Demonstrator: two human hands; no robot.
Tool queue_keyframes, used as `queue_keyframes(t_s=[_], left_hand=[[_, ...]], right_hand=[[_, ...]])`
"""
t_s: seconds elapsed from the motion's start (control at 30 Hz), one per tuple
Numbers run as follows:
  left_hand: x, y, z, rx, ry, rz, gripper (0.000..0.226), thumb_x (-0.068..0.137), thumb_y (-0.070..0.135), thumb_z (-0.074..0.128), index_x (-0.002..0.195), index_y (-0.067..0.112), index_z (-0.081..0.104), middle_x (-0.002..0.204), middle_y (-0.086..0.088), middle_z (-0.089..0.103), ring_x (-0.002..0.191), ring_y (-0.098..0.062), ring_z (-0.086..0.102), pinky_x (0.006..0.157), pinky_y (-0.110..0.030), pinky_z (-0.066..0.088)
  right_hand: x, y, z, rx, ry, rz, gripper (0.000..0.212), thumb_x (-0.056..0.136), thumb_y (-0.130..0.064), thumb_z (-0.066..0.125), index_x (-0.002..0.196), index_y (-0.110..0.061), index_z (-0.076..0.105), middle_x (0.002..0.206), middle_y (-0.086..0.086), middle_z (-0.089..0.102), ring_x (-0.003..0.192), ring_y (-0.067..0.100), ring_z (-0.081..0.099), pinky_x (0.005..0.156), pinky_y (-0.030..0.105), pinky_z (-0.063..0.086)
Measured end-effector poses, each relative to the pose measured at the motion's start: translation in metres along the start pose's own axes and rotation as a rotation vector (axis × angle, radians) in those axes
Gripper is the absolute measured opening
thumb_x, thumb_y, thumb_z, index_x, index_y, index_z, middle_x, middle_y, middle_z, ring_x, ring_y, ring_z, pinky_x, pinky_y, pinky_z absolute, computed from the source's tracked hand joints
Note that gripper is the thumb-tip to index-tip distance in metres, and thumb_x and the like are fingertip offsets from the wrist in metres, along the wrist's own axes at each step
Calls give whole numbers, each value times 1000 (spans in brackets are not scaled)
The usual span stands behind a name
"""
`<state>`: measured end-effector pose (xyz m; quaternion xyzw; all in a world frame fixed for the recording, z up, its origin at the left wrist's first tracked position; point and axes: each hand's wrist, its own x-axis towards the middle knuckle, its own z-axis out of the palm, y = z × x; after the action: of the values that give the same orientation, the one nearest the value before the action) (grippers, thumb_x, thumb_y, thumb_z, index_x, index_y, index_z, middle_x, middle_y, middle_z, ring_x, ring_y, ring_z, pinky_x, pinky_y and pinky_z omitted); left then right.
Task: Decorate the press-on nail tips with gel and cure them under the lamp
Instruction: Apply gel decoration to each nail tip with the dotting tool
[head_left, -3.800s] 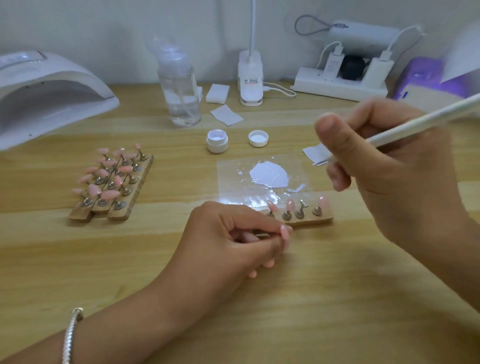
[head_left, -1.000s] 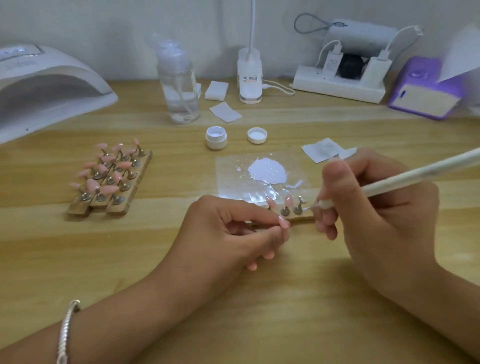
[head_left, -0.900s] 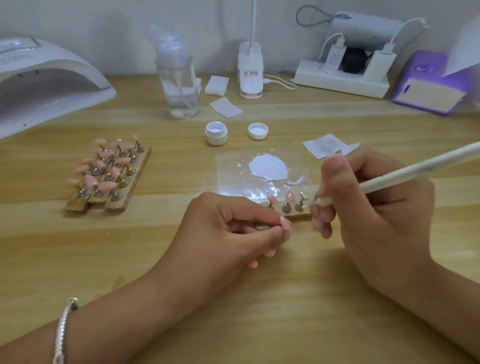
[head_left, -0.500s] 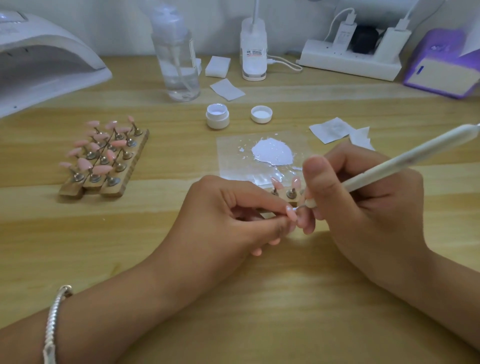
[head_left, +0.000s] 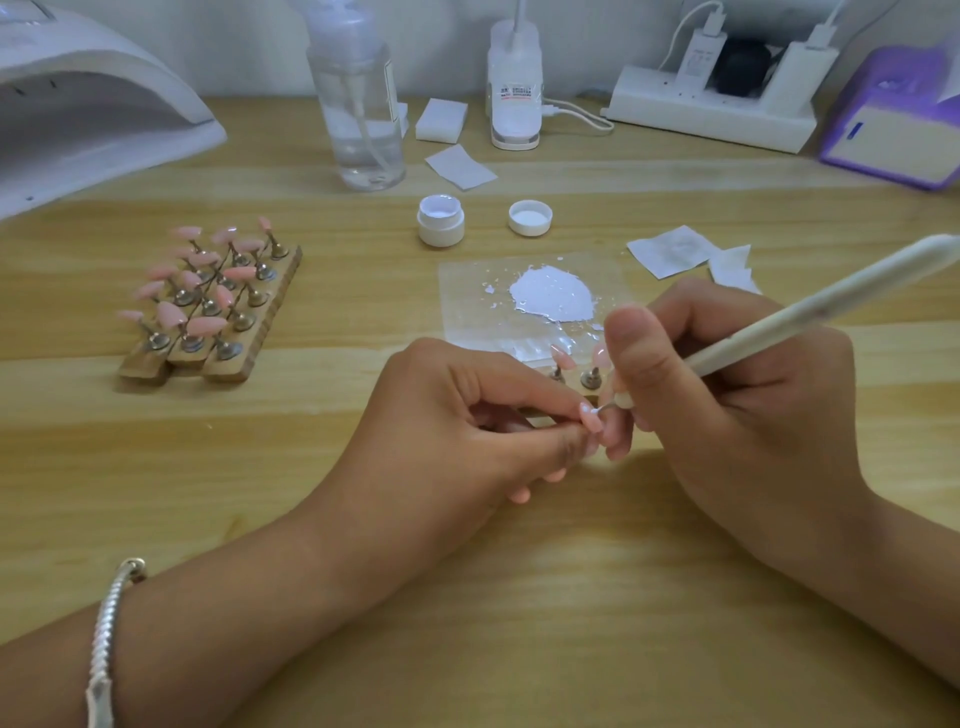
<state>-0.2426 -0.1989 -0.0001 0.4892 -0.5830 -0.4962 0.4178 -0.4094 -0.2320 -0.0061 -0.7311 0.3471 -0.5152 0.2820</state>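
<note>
My left hand (head_left: 483, 415) pinches a small stand that carries a pink nail tip (head_left: 590, 417), just above the table. My right hand (head_left: 727, 410) grips a white gel brush (head_left: 810, 306), and its fine point touches that tip. Behind my fingers a wooden holder strip (head_left: 576, 382) carries a few more pink tips; most of it is hidden. A clear palette sheet (head_left: 467, 301) holds a blob of white gel (head_left: 551, 292). The open gel jar (head_left: 440, 219) and its lid (head_left: 530, 217) sit farther back. The white curing lamp (head_left: 93, 104) stands at the far left.
A wooden block (head_left: 249, 322) with several pink tips on stands lies left of centre. At the back are a clear pump bottle (head_left: 361, 104), a desk lamp base (head_left: 515, 88), a power strip (head_left: 711, 109), a purple box (head_left: 893, 135) and paper wipes (head_left: 670, 249).
My right hand moved down and left from above the palette until the brush point met the tip in my left hand. The view tilted downward.
</note>
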Motion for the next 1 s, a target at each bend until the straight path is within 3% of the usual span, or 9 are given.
queue_keyframes(t_s=[0.43,0.8,1.0], left_hand=[[0,0,0,-3,7,4,11,77,0,80,77,11,81,70,-6,74,57,-12,66,47,-23,51],[0,-1,1,-3,0,23,12,77,3,80,77,14,81,71,-5,75,58,-12,66,48,-23,51],[0,-4,0,-18,11,37,7,73,9,81,76,16,81,69,-2,74,58,-13,68,47,-24,52]], right_hand=[[0,0,-1,-13,-18,-1,36,98,-20,57,64,-8,57,59,-5,64,45,3,59,47,14,44],[0,3,0,1,-40,-2,36,98,-20,58,66,-5,58,56,-3,63,45,7,61,44,27,47],[0,3,-2,32,4,13,37,100,-19,56,65,-8,56,52,-3,61,42,9,60,47,17,44]])
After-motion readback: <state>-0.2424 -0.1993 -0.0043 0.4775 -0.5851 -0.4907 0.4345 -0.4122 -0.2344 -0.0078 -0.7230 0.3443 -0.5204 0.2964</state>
